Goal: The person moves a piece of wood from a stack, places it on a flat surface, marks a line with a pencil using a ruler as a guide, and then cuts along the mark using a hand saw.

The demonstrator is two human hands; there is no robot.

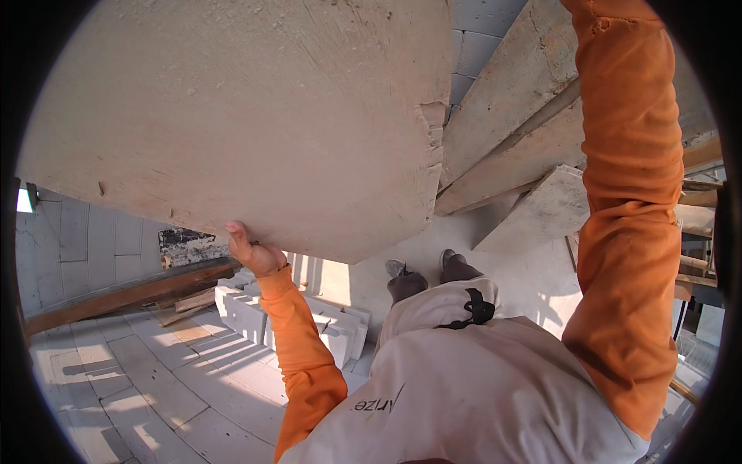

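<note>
A large, worn, grey-beige plywood board (263,131) fills the upper left, tilted up in front of me. Its right edge is chipped and splintered. My left hand (259,251) grips the board's lower edge, with the thumb on the near face and the other fingers mostly hidden behind it. My right arm, in an orange sleeve, reaches up past the top right of the picture. The right hand itself is out of sight, so what it touches does not show.
Several similar boards (514,135) lean at the right of the held one. Pale blocks (328,325) are stacked on the left, near a wooden beam (131,294) and loose wood scraps. Block walls stand around the pale floor (371,247) under my feet. Timber pieces (696,220) line the far right.
</note>
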